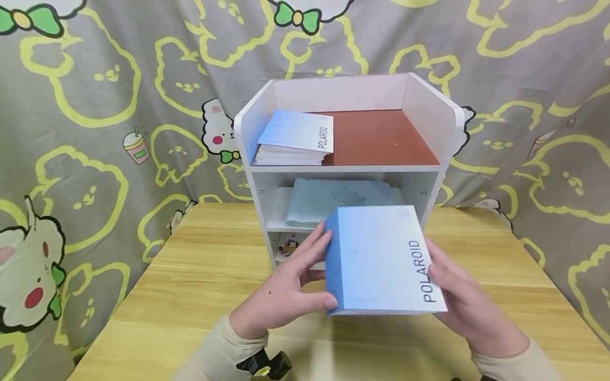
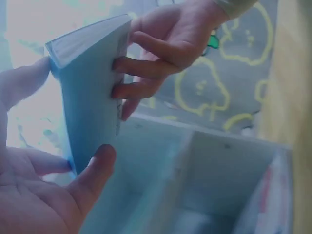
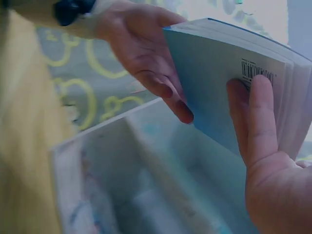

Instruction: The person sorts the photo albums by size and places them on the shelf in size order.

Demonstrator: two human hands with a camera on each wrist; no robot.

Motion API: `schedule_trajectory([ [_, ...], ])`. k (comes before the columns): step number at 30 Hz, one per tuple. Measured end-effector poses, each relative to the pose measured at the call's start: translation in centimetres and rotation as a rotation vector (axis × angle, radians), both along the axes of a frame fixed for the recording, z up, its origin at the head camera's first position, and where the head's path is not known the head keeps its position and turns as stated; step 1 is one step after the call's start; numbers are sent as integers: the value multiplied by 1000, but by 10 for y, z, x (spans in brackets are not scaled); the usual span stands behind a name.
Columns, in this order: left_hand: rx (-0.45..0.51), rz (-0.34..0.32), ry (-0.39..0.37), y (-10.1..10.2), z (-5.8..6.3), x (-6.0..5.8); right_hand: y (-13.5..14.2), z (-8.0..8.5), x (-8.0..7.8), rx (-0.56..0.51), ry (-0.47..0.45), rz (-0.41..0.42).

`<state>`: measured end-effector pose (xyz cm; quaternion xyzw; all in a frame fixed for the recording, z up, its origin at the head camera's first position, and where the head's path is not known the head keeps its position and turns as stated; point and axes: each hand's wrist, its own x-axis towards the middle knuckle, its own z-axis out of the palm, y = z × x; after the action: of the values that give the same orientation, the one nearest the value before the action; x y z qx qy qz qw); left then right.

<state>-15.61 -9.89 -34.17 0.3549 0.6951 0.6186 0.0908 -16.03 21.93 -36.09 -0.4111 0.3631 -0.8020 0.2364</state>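
Note:
A blue-to-white photo album with POLAROID on its cover is held in both hands, in front of the shelf unit. My left hand spans the blue spine, thumb at the near corner and fingers toward the far end. My right hand grips the opposite side, thumb on the front cover. In the right wrist view, that hand's fingers press the back cover beside a barcode. A similar album lies on the top shelf's left side, its cover slightly raised over the pages.
The white shelf unit stands on a wooden table, its top board brown between raised sides. Light-blue folded items lie on the middle shelf. A printed item shows on the lower shelf. A patterned grey curtain surrounds the table.

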Motion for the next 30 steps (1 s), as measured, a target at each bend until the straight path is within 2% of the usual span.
schedule_trajectory([
  [2, -23, 0, 66, 2, 10, 4, 0, 9, 0, -27, 13, -5],
  [5, -105, 22, 196, 7, 24, 10, 0, 21, 1, -66, 24, -19],
  [9, -167, 123, 410, 17, 36, 10, -3, 34, -1, -149, 79, -55],
  [12, -118, 200, 552, 26, 39, 6, -6, 43, -3, -240, 67, -60],
  [14, -70, 248, 614, 32, 41, 3, -9, 49, -5, -295, 20, -67],
  [17, 40, 289, 610, 43, 43, -3, -13, 56, -10, -340, -30, -99],
  [21, 179, 338, 537, 55, 42, -12, -18, 60, -20, -355, -27, -123],
  [24, 219, 390, 508, 62, 41, -17, -17, 61, -24, -323, 16, -139],
  [26, 225, 428, 517, 67, 42, -19, -14, 63, -25, -284, 51, -180],
  [28, 216, 466, 541, 72, 43, -22, -10, 66, -23, -220, 107, -298],
  [29, 209, 486, 556, 74, 44, -23, -8, 68, -20, -187, 140, -382],
  [30, 204, 499, 566, 76, 46, -24, -7, 71, -17, -151, 177, -506],
])
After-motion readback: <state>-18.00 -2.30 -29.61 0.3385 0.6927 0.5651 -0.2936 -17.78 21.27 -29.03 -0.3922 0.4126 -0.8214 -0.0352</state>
